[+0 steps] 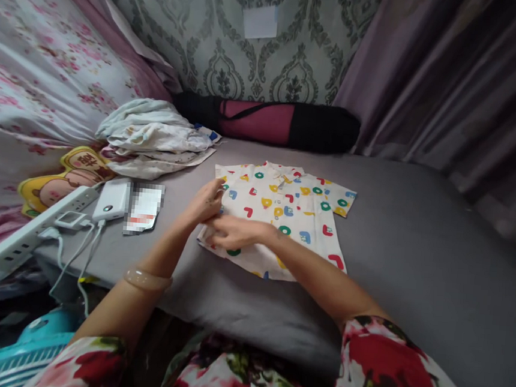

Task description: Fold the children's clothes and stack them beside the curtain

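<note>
A small white short-sleeved shirt (270, 234) printed with red, yellow, blue and green shapes lies on the grey-covered bed. Its collar points away from me, and one sleeve spreads to the right; the left sleeve does not show. My left hand (210, 200) is at the shirt's left edge, its fingers curled on the cloth. Crossing in front of it, my right hand (234, 232) rests on the lower left part of the shirt with its fingers apart. The two hands are close together, and the left fingertips are partly hidden.
The grey bed sheet (398, 242) extends right. A heap of light cloth (154, 136) lies back left, near a yellow cushion (72, 180). A power strip (38, 225), white power bank (112, 199) and cables sit left. A black-and-maroon bag (264, 122) lines the wall; a turquoise fan (13, 359) stands below.
</note>
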A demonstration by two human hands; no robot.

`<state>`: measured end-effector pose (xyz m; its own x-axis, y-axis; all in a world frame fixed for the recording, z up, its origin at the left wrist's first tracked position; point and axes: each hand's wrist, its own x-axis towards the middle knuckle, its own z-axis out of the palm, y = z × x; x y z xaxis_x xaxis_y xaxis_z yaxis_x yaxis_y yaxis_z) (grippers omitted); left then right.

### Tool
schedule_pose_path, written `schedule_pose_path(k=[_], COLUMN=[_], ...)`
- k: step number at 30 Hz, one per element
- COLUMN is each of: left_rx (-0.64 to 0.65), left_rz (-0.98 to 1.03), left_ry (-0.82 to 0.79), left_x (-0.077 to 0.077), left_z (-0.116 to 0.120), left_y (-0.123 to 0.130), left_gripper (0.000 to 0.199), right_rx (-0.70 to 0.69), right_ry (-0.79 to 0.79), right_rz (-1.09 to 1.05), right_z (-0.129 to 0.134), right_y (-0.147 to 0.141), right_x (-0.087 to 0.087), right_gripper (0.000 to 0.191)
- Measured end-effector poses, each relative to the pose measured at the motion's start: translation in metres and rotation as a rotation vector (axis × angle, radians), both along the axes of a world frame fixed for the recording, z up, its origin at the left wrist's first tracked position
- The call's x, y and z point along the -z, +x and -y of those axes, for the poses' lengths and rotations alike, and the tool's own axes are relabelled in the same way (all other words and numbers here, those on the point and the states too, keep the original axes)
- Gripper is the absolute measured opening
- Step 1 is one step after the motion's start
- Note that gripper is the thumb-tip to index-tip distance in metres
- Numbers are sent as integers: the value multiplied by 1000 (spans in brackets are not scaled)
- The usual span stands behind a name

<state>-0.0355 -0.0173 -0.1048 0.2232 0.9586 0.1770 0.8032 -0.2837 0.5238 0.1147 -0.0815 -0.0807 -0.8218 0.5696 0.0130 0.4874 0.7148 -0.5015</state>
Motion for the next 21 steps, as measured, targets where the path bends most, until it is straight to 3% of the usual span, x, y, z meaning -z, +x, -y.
schedule_pose_path(k=[1,3,6,9,11,14,21], left_rx=[17,59,179,363,431,427,411], left_rz=[-12,-45,-118,-226,-289,-318,-355], left_ry=[-21,-51,-46,-19,-13,-15,-86], left_x=[-1,1,12,26,32,37,36], left_z=[4,12,27,41,48,55,62], left_y=[-2,-4,-3,8,16,18,-17], left_gripper=[39,40,42,47,51,53,58], right_rx=[16,249,679,903,916,873,768], right_ry=[-19,-12,38,-10,-32,0,-31], right_rz=[-16,-21,97,209,270,321,315], right_z=[-2,-7,-7,4,16,36,87], right_y=[15,51,102,129,131,120,99], right_x=[-2,1,18,37,47,55,44], right_gripper=[34,45,57,68,72,75,78])
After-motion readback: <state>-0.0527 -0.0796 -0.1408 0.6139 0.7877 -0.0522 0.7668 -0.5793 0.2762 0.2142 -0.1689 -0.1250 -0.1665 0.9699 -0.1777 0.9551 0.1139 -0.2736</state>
